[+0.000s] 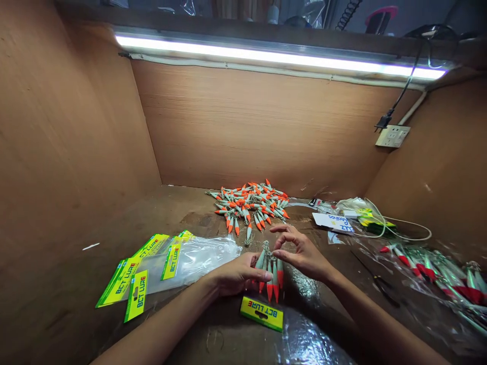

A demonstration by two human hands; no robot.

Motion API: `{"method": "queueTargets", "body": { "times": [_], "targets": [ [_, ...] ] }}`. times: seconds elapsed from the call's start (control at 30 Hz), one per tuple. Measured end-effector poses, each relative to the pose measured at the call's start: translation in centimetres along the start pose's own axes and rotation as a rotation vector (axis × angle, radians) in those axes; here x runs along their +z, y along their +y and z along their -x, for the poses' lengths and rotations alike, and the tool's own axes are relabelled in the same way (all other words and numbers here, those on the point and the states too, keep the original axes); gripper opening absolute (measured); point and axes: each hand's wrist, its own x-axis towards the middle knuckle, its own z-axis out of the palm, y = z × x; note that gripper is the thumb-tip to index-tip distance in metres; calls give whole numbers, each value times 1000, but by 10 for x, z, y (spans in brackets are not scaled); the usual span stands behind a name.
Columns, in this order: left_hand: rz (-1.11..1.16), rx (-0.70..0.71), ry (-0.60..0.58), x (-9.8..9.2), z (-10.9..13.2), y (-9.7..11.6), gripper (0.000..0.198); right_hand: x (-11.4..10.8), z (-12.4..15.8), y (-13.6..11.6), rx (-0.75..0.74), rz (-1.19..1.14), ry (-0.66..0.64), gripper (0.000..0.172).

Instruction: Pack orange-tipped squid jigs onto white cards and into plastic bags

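Plywood booth, worktop: nearest me lies a header card (262, 314); above it my left hand (236, 276) pinches a bunch of lures (271, 271), my right hand (300, 253) spread beside. Light, stiff, hook-tipped; best gripped mid-body. Beyond, the lure pile (251, 203).

A: How many orange-tipped grey squid lures (271, 271) are in the small bundle?
B: About five; the back pile (251, 205) is uncountable.
A: Green-and-yellow header cards (131, 276)?
B: Roughly seven, one (262, 313) lying apart.
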Motion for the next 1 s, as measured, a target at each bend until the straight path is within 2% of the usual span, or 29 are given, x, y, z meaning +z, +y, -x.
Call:
{"method": "queueTargets", "body": {
  "times": [0.13,0.3,0.37,0.5,0.6,0.67,0.73,0.87,1.0],
  "targets": [
    [-131,49,134,-1,-4,-5,44,-4,1,6,36,81,34,11],
    [-226,79,269,-6,-5,-2,44,-12,4,9,81,140,-78,12],
    [-287,52,299,-10,-6,-3,45,-13,5,11,139,141,-156,14],
    [-447,-14,317,-16,-8,-7,46,-13,10,19,269,75,-391,20],
    [-707,85,371,-15,-5,-4,59,-13,15,26,327,9,-489,22],
    [-950,214,450,-13,1,3,63,-14,19,31,355,-27,-484,24],
    [-1156,271,502,-9,8,9,49,-13,22,37,380,-54,-411,26],
    [-1290,171,469,-4,14,15,24,-5,24,50,370,17,-239,24],
    [-1285,134,475,-2,10,11,18,4,23,58,345,57,-207,23]
  ]
}}
